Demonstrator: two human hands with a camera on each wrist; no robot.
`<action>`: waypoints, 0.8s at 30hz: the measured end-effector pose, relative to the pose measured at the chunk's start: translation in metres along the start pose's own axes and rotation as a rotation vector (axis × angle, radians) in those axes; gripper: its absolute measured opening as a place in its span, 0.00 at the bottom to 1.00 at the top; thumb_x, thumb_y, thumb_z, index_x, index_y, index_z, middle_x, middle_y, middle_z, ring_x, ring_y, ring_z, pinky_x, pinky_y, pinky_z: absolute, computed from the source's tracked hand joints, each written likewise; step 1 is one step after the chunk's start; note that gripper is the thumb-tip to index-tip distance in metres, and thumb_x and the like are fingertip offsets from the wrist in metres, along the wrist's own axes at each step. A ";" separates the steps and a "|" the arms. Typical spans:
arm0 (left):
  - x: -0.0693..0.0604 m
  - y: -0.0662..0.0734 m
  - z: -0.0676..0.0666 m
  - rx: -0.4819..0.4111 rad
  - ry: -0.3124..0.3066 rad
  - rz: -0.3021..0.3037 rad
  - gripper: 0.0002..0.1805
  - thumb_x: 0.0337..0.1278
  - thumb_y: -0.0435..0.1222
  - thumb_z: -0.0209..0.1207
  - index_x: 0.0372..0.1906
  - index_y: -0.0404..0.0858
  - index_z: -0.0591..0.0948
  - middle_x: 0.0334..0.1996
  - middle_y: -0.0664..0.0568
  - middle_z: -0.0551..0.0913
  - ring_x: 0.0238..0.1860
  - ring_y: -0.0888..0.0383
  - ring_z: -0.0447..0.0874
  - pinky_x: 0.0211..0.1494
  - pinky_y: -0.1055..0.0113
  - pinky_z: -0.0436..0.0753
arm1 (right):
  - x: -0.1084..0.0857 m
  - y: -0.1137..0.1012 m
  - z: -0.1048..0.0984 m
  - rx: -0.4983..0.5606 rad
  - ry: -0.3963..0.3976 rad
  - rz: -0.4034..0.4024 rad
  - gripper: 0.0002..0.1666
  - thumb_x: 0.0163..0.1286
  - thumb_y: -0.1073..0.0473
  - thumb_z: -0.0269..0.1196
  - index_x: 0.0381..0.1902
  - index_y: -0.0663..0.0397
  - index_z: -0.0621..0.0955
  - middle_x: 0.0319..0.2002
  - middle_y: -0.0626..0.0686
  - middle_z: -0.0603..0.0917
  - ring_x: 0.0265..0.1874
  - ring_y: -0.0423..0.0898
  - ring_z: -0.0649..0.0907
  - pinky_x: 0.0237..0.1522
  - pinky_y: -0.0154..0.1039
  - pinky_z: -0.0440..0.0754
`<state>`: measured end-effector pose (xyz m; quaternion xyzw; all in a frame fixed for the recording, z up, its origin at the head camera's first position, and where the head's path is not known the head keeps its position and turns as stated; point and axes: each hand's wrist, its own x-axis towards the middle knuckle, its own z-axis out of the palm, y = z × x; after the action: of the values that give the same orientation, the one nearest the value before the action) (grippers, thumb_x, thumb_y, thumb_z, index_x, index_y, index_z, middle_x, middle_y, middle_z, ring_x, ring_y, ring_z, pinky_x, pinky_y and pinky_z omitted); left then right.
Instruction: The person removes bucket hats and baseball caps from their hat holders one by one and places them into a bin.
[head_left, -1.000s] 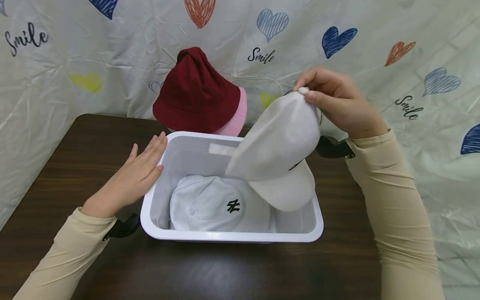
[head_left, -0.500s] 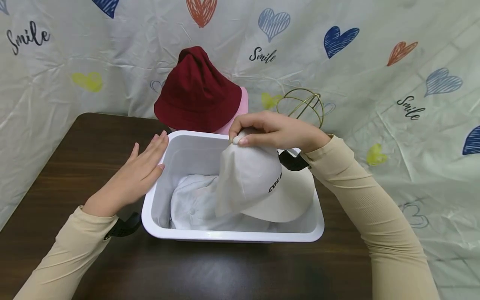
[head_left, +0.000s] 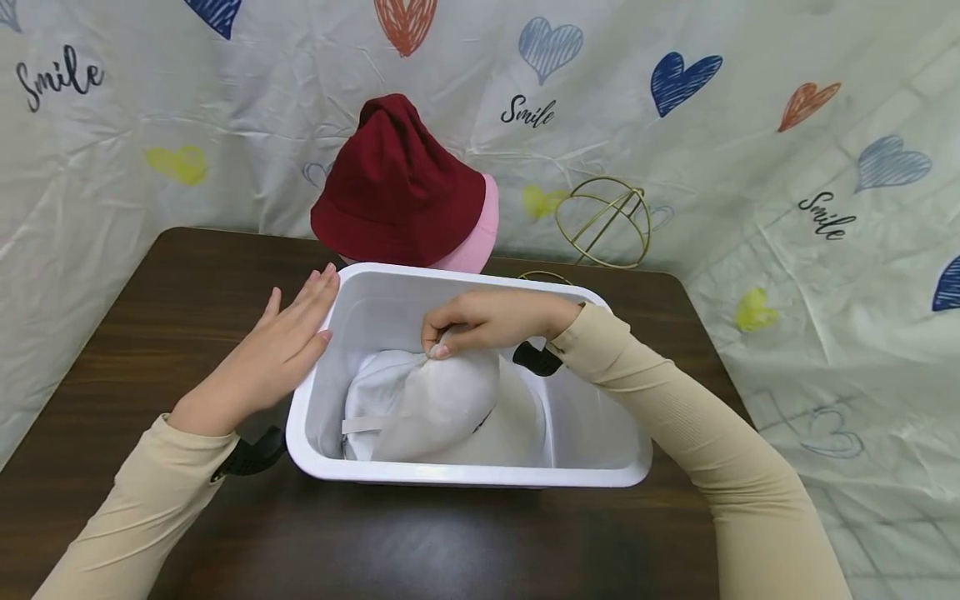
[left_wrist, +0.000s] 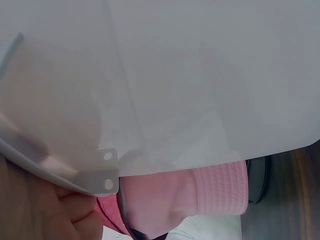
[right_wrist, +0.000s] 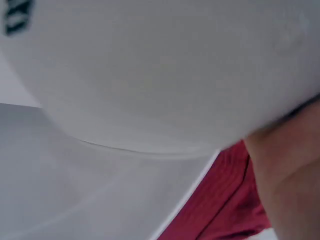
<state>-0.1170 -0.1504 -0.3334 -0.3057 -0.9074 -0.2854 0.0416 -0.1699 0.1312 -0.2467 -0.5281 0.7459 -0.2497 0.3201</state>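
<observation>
In the head view my right hand (head_left: 487, 321) pinches the top of a cream baseball cap (head_left: 457, 392), low inside the white plastic bin (head_left: 465, 475). Beneath and left of it lies a second, white cap (head_left: 367, 387), mostly covered. Straight fingers of my left hand (head_left: 273, 354) rest against the bin's left rim. Close up in the right wrist view, the cream cap's crown (right_wrist: 150, 75) fills the upper part, dark lettering at its corner. The left wrist view is mostly the bin's outer wall (left_wrist: 175, 85).
Behind the bin a dark red bucket hat (head_left: 397, 192) sits over a pink hat (head_left: 480, 233). A gold wire stand (head_left: 607, 221) stands at the back right. The dark wooden table (head_left: 420, 542) meets a curtain printed with hearts.
My right hand has carried the cream cap left and down into the bin, over the white cap. The wire stand has come into view behind it. My left hand stays at the rim.
</observation>
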 end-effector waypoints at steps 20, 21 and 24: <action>-0.001 0.001 0.002 -0.008 0.015 -0.002 0.34 0.70 0.37 0.43 0.74 0.35 0.44 0.74 0.42 0.44 0.74 0.46 0.38 0.68 0.39 0.34 | 0.042 0.049 0.041 -0.115 0.156 0.052 0.05 0.69 0.60 0.59 0.41 0.54 0.78 0.41 0.47 0.80 0.43 0.38 0.75 0.52 0.29 0.68; 0.000 0.001 0.002 -0.011 0.015 -0.001 0.34 0.70 0.37 0.43 0.74 0.35 0.44 0.74 0.42 0.44 0.74 0.46 0.39 0.68 0.39 0.34 | 0.043 0.051 0.046 -0.148 0.179 0.040 0.06 0.69 0.60 0.59 0.41 0.55 0.78 0.42 0.48 0.80 0.43 0.39 0.75 0.53 0.29 0.68; 0.000 0.001 0.001 -0.013 0.015 -0.002 0.34 0.70 0.36 0.44 0.74 0.35 0.45 0.74 0.41 0.45 0.74 0.45 0.39 0.67 0.38 0.35 | 0.051 0.058 0.060 -0.238 0.237 0.005 0.07 0.69 0.60 0.58 0.42 0.57 0.79 0.43 0.50 0.80 0.45 0.41 0.76 0.54 0.29 0.67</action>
<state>-0.1162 -0.1493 -0.3335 -0.3029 -0.9055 -0.2936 0.0461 -0.1738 0.0997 -0.3395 -0.5273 0.8039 -0.2196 0.1656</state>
